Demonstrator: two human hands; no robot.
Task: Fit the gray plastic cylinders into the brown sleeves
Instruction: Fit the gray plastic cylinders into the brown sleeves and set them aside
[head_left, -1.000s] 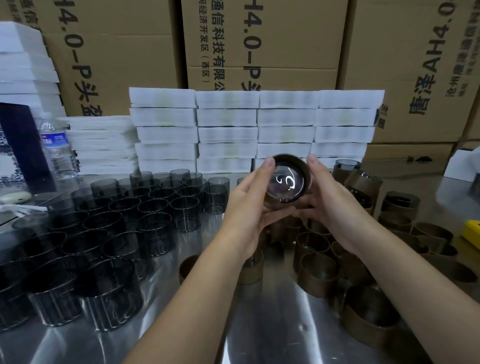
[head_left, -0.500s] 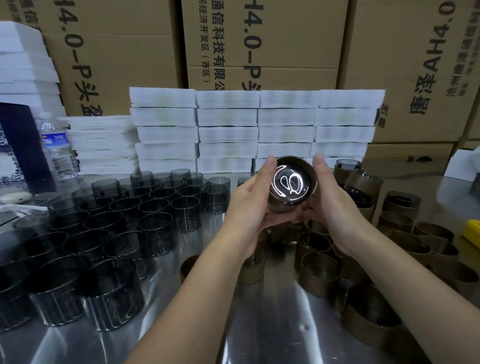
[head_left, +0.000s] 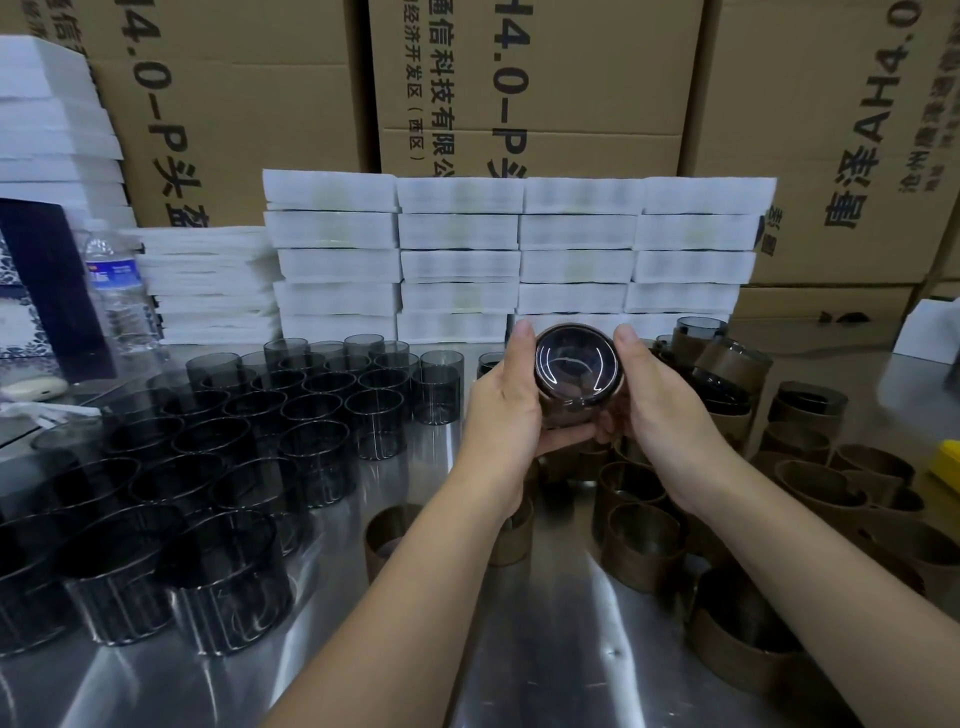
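Both hands hold one gray plastic cylinder in the air above the metal table, its round end turned toward me; a brown sleeve seems to wrap its side. My left hand grips it from the left, thumb up along the rim. My right hand grips it from the right. Several loose gray cylinders stand in rows on the left half of the table. Several empty brown sleeves stand on the right half, under and beyond my right forearm.
A few sleeved cylinders are piled at the back right. Stacks of white foam trays line the back, with cardboard boxes behind. A water bottle stands at the left. A yellow object lies at the right edge.
The cylinder between my hands has tipped so its end faces a little more downward, and the bright reflection on it has shrunk. Both hands stay in place.
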